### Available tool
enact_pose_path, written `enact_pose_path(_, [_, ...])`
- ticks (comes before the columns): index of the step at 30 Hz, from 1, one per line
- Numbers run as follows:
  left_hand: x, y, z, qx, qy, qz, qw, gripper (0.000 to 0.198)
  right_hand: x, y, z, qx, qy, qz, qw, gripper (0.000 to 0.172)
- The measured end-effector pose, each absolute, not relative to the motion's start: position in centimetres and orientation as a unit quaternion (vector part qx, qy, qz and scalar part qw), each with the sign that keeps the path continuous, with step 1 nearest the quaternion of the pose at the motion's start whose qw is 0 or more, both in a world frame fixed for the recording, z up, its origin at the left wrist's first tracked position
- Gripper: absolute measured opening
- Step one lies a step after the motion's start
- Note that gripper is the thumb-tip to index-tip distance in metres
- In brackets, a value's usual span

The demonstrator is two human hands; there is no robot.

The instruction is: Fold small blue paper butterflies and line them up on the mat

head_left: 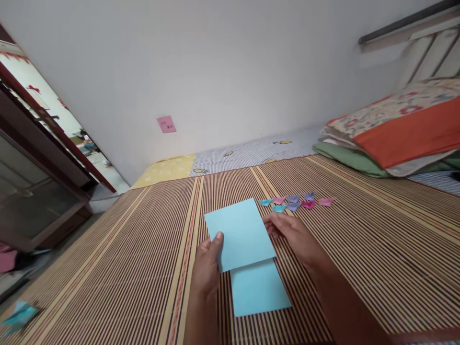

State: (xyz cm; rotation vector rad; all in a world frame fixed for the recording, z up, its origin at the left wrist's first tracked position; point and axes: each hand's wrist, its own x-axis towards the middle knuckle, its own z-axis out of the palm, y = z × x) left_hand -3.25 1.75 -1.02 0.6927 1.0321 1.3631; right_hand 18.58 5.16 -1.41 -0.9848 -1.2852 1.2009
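A square sheet of light blue paper is held up at a slight tilt above the mat. My left hand grips its left side, thumb on top and the other fingers underneath. At the right edge, the bent fingers of my right hand are closed against the sheet, their tips partly hidden. Below it, a second light blue sheet lies on the mat, its far part covered from view. Just beyond my right hand sit several small folded paper pieces in blue, pink and purple, grouped in rows.
The striped bamboo mat covers the bed. A loose teal folded paper lies at the lower left. Folded bedding and an orange floral pillow are stacked at the right. A pink note sticks to the wall; a doorway opens at left.
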Motion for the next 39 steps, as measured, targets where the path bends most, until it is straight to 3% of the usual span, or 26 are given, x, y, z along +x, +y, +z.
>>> enact_pose_path(5, [-3.2,1.5,-1.6,0.314,0.453,0.578,0.602,0.047,18.0,4.5,-1.1,-0.421,-0.554,0.489,0.525,0.029])
enact_pose_path(9, [-3.1,1.7,-1.7,0.328,0.441,0.591,0.59,0.041,18.1,4.6,-1.4,-0.424,-0.555,0.484,0.527,0.026])
enact_pose_path(15, [-3.7,1.6,-1.1,0.382,0.471,0.623,0.494,0.022,18.7,4.6,-0.9,-0.438,-0.556,0.46,0.536,0.024])
enact_pose_path(24, [-4.1,1.1,-0.2,0.498,0.527,0.534,0.434,0.031,18.3,4.6,-1.0,-0.464,-0.554,0.459,0.517,0.025])
enact_pose_path(39, [-3.6,1.1,0.6,0.475,0.52,0.588,0.399,0.021,18.9,4.2,-0.2,-0.425,-0.632,0.364,0.536,0.02])
